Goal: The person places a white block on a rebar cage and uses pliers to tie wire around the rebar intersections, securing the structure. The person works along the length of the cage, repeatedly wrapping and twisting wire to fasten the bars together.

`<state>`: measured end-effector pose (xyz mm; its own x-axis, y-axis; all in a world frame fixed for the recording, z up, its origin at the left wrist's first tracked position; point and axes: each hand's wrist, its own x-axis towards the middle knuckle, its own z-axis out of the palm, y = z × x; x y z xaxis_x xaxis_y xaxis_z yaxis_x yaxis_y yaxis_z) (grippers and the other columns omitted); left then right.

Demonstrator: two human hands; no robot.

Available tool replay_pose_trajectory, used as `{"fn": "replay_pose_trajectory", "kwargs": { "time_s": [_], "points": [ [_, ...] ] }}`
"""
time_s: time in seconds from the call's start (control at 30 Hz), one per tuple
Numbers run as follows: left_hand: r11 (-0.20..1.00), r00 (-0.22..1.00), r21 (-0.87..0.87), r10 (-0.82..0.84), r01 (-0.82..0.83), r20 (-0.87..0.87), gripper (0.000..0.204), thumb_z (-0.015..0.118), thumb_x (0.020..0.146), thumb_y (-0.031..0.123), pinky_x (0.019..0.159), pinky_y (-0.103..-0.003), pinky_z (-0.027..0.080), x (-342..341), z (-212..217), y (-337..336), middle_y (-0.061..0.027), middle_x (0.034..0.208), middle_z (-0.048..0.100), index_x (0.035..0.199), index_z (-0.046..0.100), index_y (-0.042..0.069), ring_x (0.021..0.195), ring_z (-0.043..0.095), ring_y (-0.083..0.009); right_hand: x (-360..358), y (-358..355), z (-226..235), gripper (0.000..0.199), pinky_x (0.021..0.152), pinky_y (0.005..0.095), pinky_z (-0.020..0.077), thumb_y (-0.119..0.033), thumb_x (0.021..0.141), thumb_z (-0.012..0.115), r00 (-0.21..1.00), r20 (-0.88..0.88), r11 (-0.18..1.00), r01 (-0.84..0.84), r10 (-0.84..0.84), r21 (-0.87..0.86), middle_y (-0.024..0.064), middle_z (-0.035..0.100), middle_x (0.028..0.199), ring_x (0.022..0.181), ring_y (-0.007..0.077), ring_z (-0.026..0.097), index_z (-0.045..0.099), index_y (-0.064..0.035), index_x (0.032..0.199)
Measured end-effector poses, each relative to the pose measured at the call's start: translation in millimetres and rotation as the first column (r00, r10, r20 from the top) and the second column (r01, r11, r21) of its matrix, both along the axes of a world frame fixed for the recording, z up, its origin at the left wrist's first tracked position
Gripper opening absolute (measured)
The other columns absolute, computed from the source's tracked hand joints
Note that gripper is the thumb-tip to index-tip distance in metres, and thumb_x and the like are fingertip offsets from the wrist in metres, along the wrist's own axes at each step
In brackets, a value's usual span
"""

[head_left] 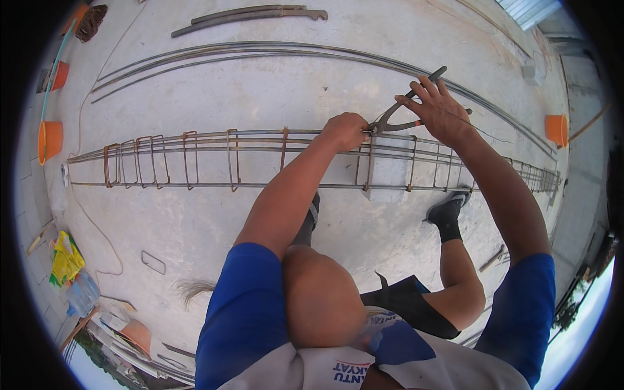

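Observation:
In front of me lies a long rebar cage (260, 133), its rusty stirrups set around straight steel bars. My left hand (348, 132) is closed at the cage's upper bars, beside a stirrup; the thing inside its fingers is hidden. My right hand (441, 112) holds a pair of pincers (388, 120) by the handles, which stand spread apart. The pincers' jaws are at the bar joint, right next to my left fingers. A thin wire (484, 132) trails out past my right hand.
Loose long bars (260, 47) lie beyond the cage, with short dark bars (247, 17) farther off. A pale block (387, 185) sits beneath the cage. Orange buckets (51, 141) stand left and right (556, 129). A single stirrup (153, 262) and a water jug (83, 292) lie at left.

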<state>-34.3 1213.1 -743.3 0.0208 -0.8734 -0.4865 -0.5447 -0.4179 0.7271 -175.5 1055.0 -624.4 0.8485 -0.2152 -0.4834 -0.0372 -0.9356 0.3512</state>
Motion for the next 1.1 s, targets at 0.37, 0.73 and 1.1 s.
{"fn": "replay_pose_trajectory", "kwargs": {
  "time_s": [0.37, 0.73, 1.1],
  "points": [
    [0.996, 0.999, 0.067, 0.051, -0.051, -0.001, 0.035, 0.067, 0.078, 0.032, 0.093, -0.040, 0.047, -0.2, -1.0, -3.0, -0.0158, 0.110, 0.066, 0.108, 0.071, 0.013, 0.107, 0.060, -0.0316, 31.1, 6.0, 10.5, 0.019, 0.093, 0.0426, 0.0428, -0.016, 0.086, 0.056, 0.994, -0.094, 0.998, -0.054, 0.057, 0.034, 0.0043, 0.064, 0.096, 0.104, 0.0237, 0.058, 0.068, -0.0092, 0.100],
    [0.994, 1.000, 0.105, 0.018, -0.018, -0.004, 0.040, 0.066, 0.078, 0.033, 0.095, -0.041, 0.045, -0.5, 7.8, -5.2, -0.0129, 0.118, 0.063, 0.114, 0.068, 0.016, 0.112, 0.058, -0.0296, 57.3, 1.1, 17.4, 0.021, 0.064, 0.0375, 0.0532, -0.008, 0.074, 0.069, 0.829, -0.476, 0.906, 0.400, -0.294, 0.137, 0.0086, 0.069, 0.086, 0.085, 0.0242, 0.067, 0.072, -0.0079, 0.095],
    [0.915, 0.769, 0.013, 0.346, -0.403, -0.538, 0.071, 0.075, 0.066, 0.026, 0.084, -0.035, 0.048, -30.9, -3.2, -16.0, -0.0183, 0.108, 0.060, 0.125, 0.050, -0.004, 0.095, 0.060, -0.0261, 72.5, 4.6, 29.9, 0.028, 0.054, 0.0351, 0.0527, -0.017, 0.072, 0.076, 0.643, -0.670, 0.796, 0.592, -0.370, 0.129, 0.0111, 0.067, 0.069, 0.060, 0.0213, 0.067, 0.067, 0.0003, 0.092]
  ]
}}
